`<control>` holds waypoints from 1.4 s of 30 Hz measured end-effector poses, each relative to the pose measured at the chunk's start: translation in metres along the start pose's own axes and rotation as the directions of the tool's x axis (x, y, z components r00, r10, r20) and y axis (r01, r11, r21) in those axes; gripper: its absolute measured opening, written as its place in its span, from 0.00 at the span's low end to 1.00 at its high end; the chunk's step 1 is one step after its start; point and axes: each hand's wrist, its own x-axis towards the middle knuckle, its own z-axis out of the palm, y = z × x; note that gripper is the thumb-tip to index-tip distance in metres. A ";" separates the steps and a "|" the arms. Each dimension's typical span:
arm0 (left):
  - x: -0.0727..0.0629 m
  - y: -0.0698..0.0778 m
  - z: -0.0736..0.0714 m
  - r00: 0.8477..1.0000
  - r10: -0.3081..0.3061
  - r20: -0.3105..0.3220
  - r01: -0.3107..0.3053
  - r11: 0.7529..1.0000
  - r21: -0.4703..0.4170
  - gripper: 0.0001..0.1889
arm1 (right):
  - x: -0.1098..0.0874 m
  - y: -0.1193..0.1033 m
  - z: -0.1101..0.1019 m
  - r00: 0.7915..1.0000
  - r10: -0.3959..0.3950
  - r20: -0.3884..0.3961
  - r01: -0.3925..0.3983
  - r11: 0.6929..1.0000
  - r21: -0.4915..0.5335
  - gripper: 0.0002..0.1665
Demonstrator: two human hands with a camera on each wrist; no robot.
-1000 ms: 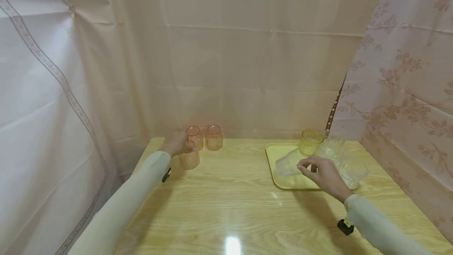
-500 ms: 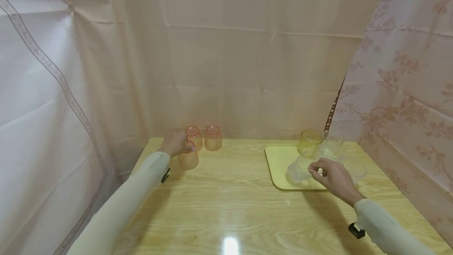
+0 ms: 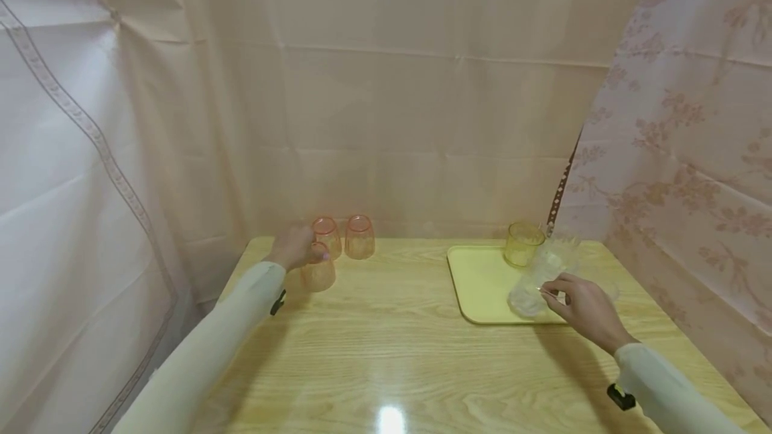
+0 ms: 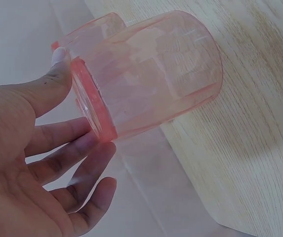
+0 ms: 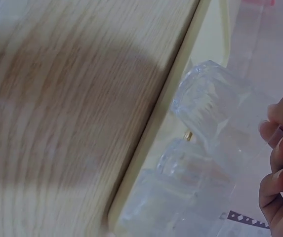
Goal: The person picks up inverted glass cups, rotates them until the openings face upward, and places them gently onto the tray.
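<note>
My left hand [image 3: 293, 246] grips the narrow top end of a pink clear cup [image 3: 318, 276], which stands with its wide end on the table. In the left wrist view, the thumb and fingers hold its thick red ring [image 4: 96, 101]. Behind it stand two similar pink cups, one [image 3: 328, 240] close by and one [image 3: 359, 238] to its right. My right hand [image 3: 582, 303] pinches the thin edge of a colourless cup [image 3: 525, 297], tilted over the yellow tray [image 3: 476, 283]. Its thick end points down and left. In the right wrist view, the fingers [image 5: 279, 153] are partly out of frame.
A yellow cup [image 3: 523, 246] stands at the tray's back right. Several colourless cups [image 5: 181, 202] crowd the tray's right side, their outlines overlapping. The wooden table [image 3: 362, 353] has cloth curtains [image 3: 386, 99] behind and on both sides.
My right hand has moved right and slightly down, carrying the colourless cup from the tray's left part toward its right side, turning it more upright. The left hand keeps its grip on the pink cup.
</note>
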 end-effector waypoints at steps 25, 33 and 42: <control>0.001 0.000 -0.001 1.000 -0.013 0.015 0.013 1.000 -0.002 0.25 | -0.007 0.011 -0.002 0.999 -0.009 0.040 0.011 0.999 -0.046 0.09; 0.001 -0.001 0.000 1.000 -0.008 0.017 0.008 1.000 0.001 0.24 | -0.007 0.010 -0.004 0.995 0.051 0.089 -0.047 0.998 -0.044 0.06; 0.000 0.000 0.000 1.000 -0.021 0.015 0.021 1.000 -0.011 0.26 | -0.006 0.009 -0.006 0.983 0.127 0.135 -0.127 0.992 -0.012 0.07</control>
